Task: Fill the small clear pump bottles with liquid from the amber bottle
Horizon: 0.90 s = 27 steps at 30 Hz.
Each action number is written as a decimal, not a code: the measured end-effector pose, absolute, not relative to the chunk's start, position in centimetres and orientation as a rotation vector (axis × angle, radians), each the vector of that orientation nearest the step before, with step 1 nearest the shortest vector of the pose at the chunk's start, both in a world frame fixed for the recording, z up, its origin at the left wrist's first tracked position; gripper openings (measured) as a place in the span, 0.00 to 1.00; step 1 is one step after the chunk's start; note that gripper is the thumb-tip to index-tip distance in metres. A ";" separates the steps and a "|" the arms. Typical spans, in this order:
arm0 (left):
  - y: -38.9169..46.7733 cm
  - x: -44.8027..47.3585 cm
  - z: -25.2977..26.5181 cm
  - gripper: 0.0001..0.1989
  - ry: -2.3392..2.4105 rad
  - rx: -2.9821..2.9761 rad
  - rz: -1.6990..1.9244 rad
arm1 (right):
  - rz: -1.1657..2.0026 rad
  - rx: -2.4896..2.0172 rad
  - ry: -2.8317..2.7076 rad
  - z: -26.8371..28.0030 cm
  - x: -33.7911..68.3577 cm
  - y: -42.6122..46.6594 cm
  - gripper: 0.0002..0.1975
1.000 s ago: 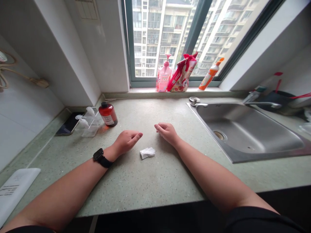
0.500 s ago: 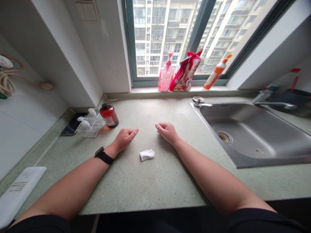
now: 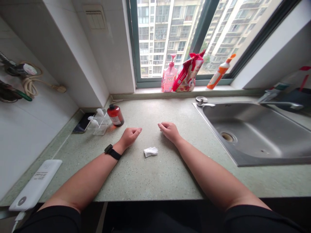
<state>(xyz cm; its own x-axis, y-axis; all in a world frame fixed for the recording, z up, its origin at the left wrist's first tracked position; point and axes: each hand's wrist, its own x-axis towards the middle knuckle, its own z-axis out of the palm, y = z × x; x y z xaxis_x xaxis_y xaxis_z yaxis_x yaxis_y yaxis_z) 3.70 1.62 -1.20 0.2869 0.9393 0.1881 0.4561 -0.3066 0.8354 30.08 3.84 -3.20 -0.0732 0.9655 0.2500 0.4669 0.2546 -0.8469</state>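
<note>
My left hand (image 3: 130, 136) rests on the speckled green countertop (image 3: 150, 181), its fingers curled in a loose fist with nothing showing in it. A black watch is strapped at that wrist. Opposite it, my right hand (image 3: 169, 131) lies on the counter, likewise curled closed, and nothing shows in its fingers. Between my forearms sits a folded white tissue (image 3: 151, 151), touched by neither hand. Beyond my left hand stands a red-brown bottle (image 3: 115, 115) with a black cap. Beside it is a clear plastic container (image 3: 99, 125) with white-topped pieces in it.
A steel sink (image 3: 257, 129) with a faucet (image 3: 279, 97) is at the right. A pink pump bottle (image 3: 169, 77), a red bag (image 3: 189, 72) and an orange-white bottle (image 3: 220, 73) line the windowsill. A phone (image 3: 84, 123) and a white power bank (image 3: 37, 184) lie at the left.
The view has shifted slightly, so everything sits a little further right in the picture and more of the power bank shows. Both hands keep their place on the counter.
</note>
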 end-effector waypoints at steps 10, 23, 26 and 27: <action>1.7 3.8 -1.3 0.27 1.249 1.881 0.919 | 0.737 -1.372 -1.653 -2.9 30.5 3.1 0.24; 1.7 4.2 -1.9 0.31 1.285 1.916 0.957 | 0.745 -1.387 -1.673 -2.7 30.3 2.9 0.23; 1.3 3.9 -1.6 0.30 1.359 1.943 1.063 | 0.741 -1.384 -1.691 -2.6 30.3 2.9 0.24; 1.1 3.7 -1.3 0.28 1.395 1.952 1.121 | 0.740 -1.382 -1.696 -2.6 30.2 2.9 0.24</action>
